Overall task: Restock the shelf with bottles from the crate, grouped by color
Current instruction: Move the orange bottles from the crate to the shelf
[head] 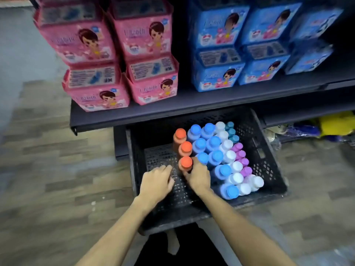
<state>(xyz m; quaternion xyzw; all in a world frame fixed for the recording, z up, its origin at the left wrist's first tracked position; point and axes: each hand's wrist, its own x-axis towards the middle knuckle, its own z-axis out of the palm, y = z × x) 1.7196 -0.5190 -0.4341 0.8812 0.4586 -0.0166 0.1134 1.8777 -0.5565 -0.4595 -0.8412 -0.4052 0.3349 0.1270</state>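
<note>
A black plastic crate (269,158) stands on the floor below the dark shelf (172,108). Inside it, bottles stand in rows by colour: three orange-capped ones at the left, then several blue-capped (212,143), white-capped (229,156), purple-capped (243,162) and teal-capped (231,131) ones. My right hand (197,176) grips the nearest orange bottle (185,163) just under its cap. My left hand (156,182) hovers inside the crate's bare left part, fingers loosely bent, holding nothing.
Pink packs (103,60) are stacked on the shelf's left side, blue packs (240,50) on its right. Yellow and blue bagged goods (330,124) lie under the shelf at right. Wood-pattern floor (48,179) surrounds the crate.
</note>
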